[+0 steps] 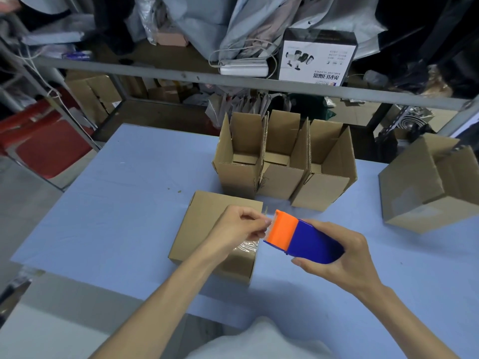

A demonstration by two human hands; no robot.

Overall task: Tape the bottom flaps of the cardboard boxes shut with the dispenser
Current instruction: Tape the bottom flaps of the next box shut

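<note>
1. right hand (344, 263): fingers and thumb curled round the blue body of the dispenser (305, 238), holding it above the blue table (116, 203).
2. left hand (239, 224): pinches the tape end (267, 222) at the dispenser's orange mouth.
3. closed cardboard box (207, 224): lies on the table beneath the left hand; clear tape (245, 251) shows on its near side.
4. three open boxes (285, 161): stand side by side behind it; a further box (427, 182) lies well apart at right.

The left hand (237, 225) covers part of the closed box (207, 216) just left of the dispenser (303, 235). Right of the dispenser, a big box (420, 187) runs off the picture's edge.
</note>
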